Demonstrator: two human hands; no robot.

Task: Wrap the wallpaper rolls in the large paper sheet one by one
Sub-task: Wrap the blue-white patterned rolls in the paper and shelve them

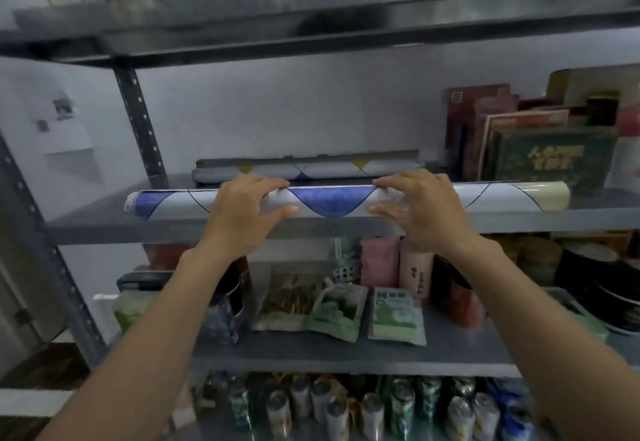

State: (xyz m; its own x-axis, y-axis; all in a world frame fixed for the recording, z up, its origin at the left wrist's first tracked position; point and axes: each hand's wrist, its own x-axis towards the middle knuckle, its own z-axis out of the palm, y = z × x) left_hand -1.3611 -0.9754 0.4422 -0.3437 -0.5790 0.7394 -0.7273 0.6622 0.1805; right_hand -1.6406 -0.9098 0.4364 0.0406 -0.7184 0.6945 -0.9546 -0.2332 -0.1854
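Now the left hand [242,210] and right hand [420,208] both grip a wallpaper roll [332,201] on the shelf [104,222]; more rolls [308,169] lie just behind them, no paper sheet in sight, so wrapping looks unstarted.

Soft, even indoor light, moderately dim, source not visible. Faint sheen on top shelf [311,21] front edge, dark shade beneath it. Whole frame slightly soft; cans [381,409] at bottom and boxes [519,143] at right blurred. Wide-angle bending at edges.
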